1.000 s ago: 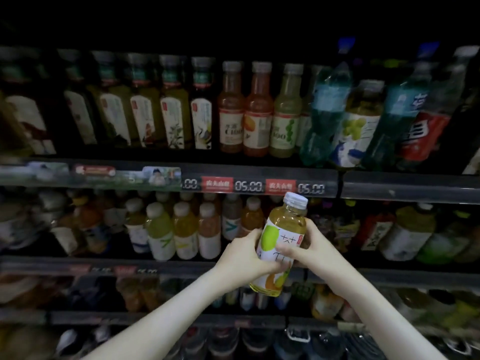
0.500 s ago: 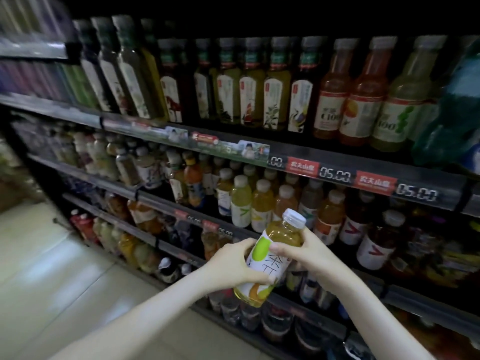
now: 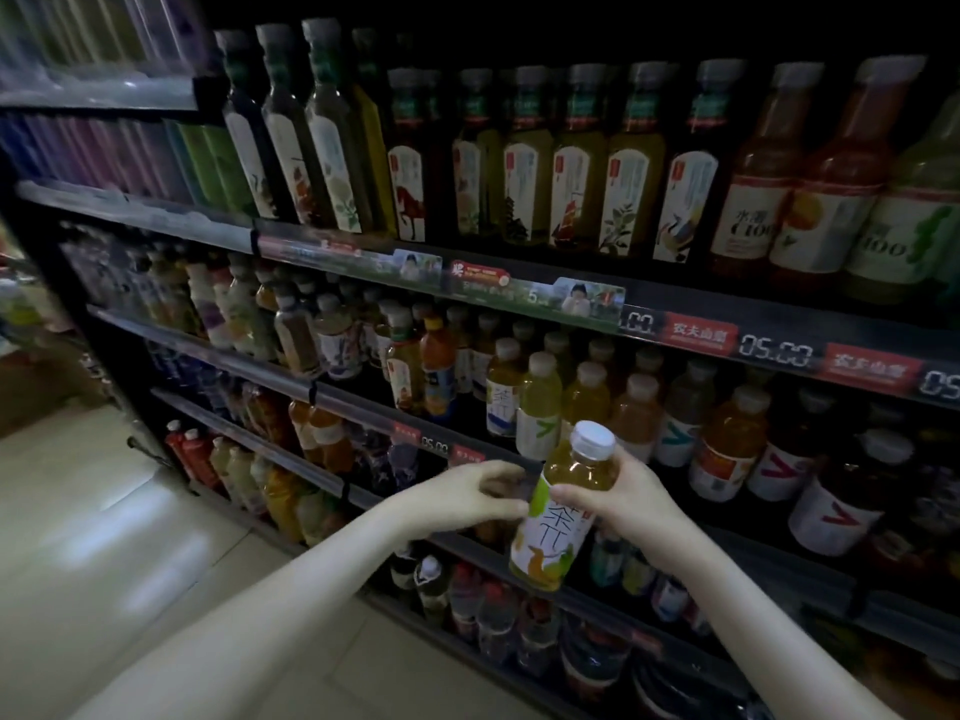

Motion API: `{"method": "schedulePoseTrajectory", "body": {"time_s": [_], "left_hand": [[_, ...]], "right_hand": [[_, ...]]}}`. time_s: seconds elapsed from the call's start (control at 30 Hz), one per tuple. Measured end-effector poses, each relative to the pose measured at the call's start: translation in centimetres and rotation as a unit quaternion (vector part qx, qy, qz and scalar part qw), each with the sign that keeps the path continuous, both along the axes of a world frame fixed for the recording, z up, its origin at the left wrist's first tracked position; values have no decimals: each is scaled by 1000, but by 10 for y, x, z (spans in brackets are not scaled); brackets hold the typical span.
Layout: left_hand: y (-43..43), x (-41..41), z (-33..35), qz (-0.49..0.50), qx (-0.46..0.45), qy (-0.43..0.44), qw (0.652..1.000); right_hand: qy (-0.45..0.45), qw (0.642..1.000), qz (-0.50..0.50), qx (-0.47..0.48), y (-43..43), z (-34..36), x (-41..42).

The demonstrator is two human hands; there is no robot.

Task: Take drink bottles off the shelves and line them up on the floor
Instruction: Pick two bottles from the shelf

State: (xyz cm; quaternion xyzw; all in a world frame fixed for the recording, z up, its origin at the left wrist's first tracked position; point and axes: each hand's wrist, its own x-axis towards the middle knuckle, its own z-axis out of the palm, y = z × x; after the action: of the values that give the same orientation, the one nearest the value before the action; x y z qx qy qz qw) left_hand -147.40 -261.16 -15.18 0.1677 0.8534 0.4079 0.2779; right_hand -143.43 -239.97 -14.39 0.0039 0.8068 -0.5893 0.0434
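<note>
Right hand [image 3: 631,493]: fingers curled round the shoulder of the tea bottle [image 3: 551,532], thumb laid across the front just under the neck, the other fingers wrapped behind and out of sight; firm grip. Left hand [image 3: 465,495]: fingers [image 3: 498,472] half curled in a C with a dark gap between them and the thumb. The thumb tip meets the left edge of the label [image 3: 545,527], and the upper fingers run toward the back of the bottle where their tips are lost in shadow, so I cannot tell whether this hand actually holds it. Bottle location: in the air in front of the middle shelves, between both hands, off the shelf and well above the floor [image 3: 104,537], tilted with its cap [image 3: 592,440] up and to the right. Bottle: clear plastic, round-shouldered, amber-yellow liquid visible above the label; cap white and ribbed. The label is a smooth white wrap with a green patch, a large black character and orange-green fruit art at the base. Shelf unit: dark frame, each shelf edged with a glossy price rail [image 3: 519,296] carrying red tags and digit displays. Upper shelf holds tall bottles [image 3: 524,163], square-shouldered with narrow arched labels. The shelf below holds squat bottles [image 3: 540,402], rounded with pale caps, yellow to orange contents. Floor: pale tiles, shiny, with soft light reflections.
</note>
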Motion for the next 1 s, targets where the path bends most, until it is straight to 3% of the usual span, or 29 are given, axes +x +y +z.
{"method": "schedulePoseTrajectory", "body": {"time_s": [0.2, 0.37, 0.47, 0.53, 0.67, 0.83, 1.0], "left_hand": [[-94, -82, -17, 83, -105, 197, 971], [-140, -147, -7, 29, -170, 388, 905], [-141, -184, -1, 2, -193, 457, 868], [-137, -206, 1, 3, -211, 448, 869], [-133, -241, -9, 29, -185, 362, 913], [-139, -269, -5, 48, -202, 392, 896], [-168, -259, -5, 10, -102, 345, 933]], "right_hand": [[28, 995, -94, -1, -69, -20, -50], [59, 986, -156, 20, -132, -14, -83], [71, 980, -187, 19, -156, -10, -93], [64, 976, -208, 14, -164, -11, -96], [49, 970, -236, 14, -170, -18, -97], [48, 962, -269, 24, -175, -31, -101], [51, 955, -289, 26, -190, -47, -113]]}}
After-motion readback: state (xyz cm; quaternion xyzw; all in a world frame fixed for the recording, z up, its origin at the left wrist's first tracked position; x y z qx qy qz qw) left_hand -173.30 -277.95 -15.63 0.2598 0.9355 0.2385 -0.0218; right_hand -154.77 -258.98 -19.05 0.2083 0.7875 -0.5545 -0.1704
